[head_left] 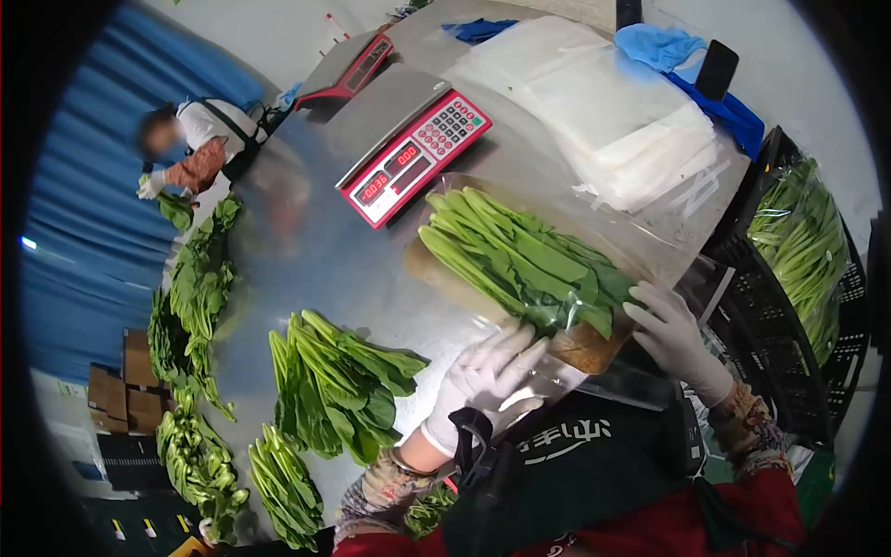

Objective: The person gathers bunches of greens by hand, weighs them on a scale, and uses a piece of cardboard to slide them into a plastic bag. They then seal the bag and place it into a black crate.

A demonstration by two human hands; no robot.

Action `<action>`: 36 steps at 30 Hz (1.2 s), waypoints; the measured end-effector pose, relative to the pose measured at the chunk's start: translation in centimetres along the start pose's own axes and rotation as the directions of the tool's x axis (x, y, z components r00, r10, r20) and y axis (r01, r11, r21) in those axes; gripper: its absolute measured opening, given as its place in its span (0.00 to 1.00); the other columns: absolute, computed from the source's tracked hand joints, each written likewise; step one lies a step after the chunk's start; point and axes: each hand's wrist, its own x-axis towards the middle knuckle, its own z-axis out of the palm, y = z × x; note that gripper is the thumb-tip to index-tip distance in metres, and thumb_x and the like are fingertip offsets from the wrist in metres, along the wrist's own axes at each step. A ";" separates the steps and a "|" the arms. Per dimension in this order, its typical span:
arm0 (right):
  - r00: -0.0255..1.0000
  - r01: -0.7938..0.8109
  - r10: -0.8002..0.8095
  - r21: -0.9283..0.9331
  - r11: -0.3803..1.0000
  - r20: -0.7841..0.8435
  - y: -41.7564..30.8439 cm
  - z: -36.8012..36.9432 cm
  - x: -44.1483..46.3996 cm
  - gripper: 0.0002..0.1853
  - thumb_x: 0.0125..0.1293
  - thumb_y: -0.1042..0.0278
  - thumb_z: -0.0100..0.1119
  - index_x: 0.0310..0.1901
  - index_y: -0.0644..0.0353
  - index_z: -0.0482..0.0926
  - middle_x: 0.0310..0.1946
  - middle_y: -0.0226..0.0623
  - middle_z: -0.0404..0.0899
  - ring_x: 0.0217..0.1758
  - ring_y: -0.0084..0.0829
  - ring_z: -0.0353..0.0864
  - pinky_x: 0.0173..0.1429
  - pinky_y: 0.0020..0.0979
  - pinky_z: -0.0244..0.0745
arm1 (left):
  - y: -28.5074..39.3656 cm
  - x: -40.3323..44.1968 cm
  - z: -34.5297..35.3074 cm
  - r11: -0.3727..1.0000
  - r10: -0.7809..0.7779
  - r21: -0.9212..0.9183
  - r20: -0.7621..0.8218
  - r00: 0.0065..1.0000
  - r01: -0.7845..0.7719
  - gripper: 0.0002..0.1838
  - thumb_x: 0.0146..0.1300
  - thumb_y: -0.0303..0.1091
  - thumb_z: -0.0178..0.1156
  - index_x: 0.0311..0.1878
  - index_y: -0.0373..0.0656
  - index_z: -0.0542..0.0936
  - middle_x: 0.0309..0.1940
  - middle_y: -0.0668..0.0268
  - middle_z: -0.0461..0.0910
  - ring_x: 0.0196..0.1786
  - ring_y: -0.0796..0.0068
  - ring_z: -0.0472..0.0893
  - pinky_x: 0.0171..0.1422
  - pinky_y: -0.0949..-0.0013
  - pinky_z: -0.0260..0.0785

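Note:
A bunch of leafy greens (534,255) lies in a clear plastic bag (640,237), over a brown board (594,348). My left hand (492,376), in a white glove, has its fingers on the bag's near edge with the thumb apart, closed on the plastic. At the leafy end, my right hand (677,339), gloved too, bends its fingers around the bag's right edge. Its grip on the film is partly hidden. Loose bunches of greens (339,385) rest on the metal table left of my left hand, with another bunch (283,487) nearer to me.
Beyond the bag stands a red scale (413,158), with a second scale (348,70) behind. Stacked plastic bags (594,102) lie at the far right. A black crate (770,325) holds bagged greens. Across the metal table (297,278), another person (218,135) handles greens; more greens (200,288) line the left edge.

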 end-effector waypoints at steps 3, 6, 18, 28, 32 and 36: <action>0.999 -0.037 0.037 0.034 0.999 0.017 0.5 -0.9 1.4 0.22 0.51 0.74 0.63 0.51 0.59 0.76 0.53 0.42 0.75 0.58 0.43 0.74 0.59 0.41 0.69 | -1.1 3.0 4.2 0.914 0.190 0.343 0.110 0.976 -0.217 0.35 0.60 0.42 0.55 0.71 0.55 0.58 0.70 0.67 0.60 0.72 0.64 0.60 0.73 0.44 0.46; 0.996 -0.046 0.035 0.131 0.990 0.087 -0.2 -5.6 6.9 0.21 0.53 0.78 0.60 0.51 0.63 0.77 0.49 0.47 0.78 0.53 0.45 0.78 0.57 0.36 0.72 | -6.3 6.4 8.6 0.959 0.239 0.179 -0.082 0.968 -0.221 0.26 0.54 0.25 0.57 0.59 0.51 0.75 0.57 0.67 0.77 0.62 0.67 0.73 0.72 0.50 0.56; 0.924 0.182 -0.312 0.460 0.869 0.223 -10.0 -20.2 24.6 0.13 0.67 0.64 0.54 0.48 0.62 0.77 0.37 0.40 0.81 0.40 0.24 0.80 0.43 0.23 0.77 | -2.0 7.2 -8.7 0.499 -0.406 -0.840 -0.444 0.799 -0.213 0.30 0.52 0.21 0.67 0.60 0.35 0.70 0.46 0.65 0.79 0.44 0.79 0.77 0.51 0.74 0.71; 0.965 0.242 -0.134 0.577 0.780 -0.224 -11.2 -26.1 23.0 0.14 0.67 0.65 0.55 0.50 0.62 0.77 0.43 0.41 0.80 0.46 0.25 0.78 0.49 0.24 0.74 | -12.9 14.9 -13.0 0.353 -0.356 -0.901 -0.379 0.854 -0.253 0.19 0.63 0.31 0.59 0.55 0.30 0.75 0.50 0.61 0.79 0.51 0.75 0.77 0.58 0.72 0.67; 0.875 0.316 -0.009 0.556 0.769 -0.484 -8.7 -27.6 23.5 0.15 0.66 0.65 0.55 0.52 0.61 0.77 0.45 0.41 0.79 0.48 0.25 0.77 0.51 0.25 0.72 | -11.3 14.9 -15.3 0.620 -0.095 -0.730 -0.434 0.896 -0.288 0.19 0.64 0.33 0.58 0.54 0.31 0.76 0.49 0.62 0.81 0.52 0.77 0.77 0.58 0.73 0.69; 0.843 0.215 0.145 0.572 0.792 -0.517 -2.2 -21.1 27.3 0.16 0.66 0.65 0.56 0.53 0.61 0.77 0.48 0.41 0.78 0.50 0.26 0.77 0.54 0.25 0.71 | -7.2 10.8 -6.1 0.787 0.281 -0.569 -0.012 0.960 -0.237 0.16 0.61 0.29 0.58 0.53 0.42 0.79 0.48 0.60 0.81 0.54 0.64 0.79 0.59 0.66 0.71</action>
